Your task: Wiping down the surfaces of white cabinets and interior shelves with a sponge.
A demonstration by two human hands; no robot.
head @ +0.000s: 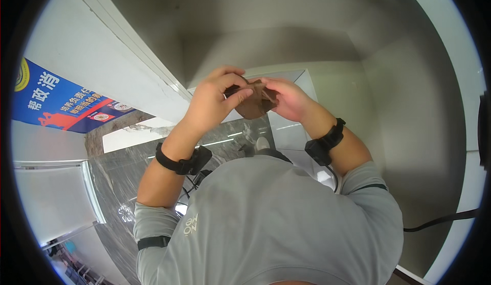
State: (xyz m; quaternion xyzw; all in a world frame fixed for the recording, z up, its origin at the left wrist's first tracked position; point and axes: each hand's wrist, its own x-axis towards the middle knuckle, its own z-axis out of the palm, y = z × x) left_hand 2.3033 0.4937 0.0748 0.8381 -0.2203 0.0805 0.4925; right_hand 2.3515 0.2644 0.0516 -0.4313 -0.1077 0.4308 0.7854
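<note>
A thin, brown, folded piece of flexible material (251, 108) is held up in front of my chest; it could be a small pouch or a fabric item, but I cannot tell which. My left hand (215, 95) pinches its left side, with the thumb lying across the near face. At the opposite side, the fingers of my right hand (292, 100) grip the upper right edge and partly hide it. The material bulges downward between both hands, with creases near its upper edge.
Grey-beige walls (268, 47) enclose the space ahead and to the right. A white door panel (115, 51) and a blue printed poster (57, 97) are on the left. Dark marbled flooring (126, 177) meets pale tiles (287, 131). A black cable (441, 220) runs at the right.
</note>
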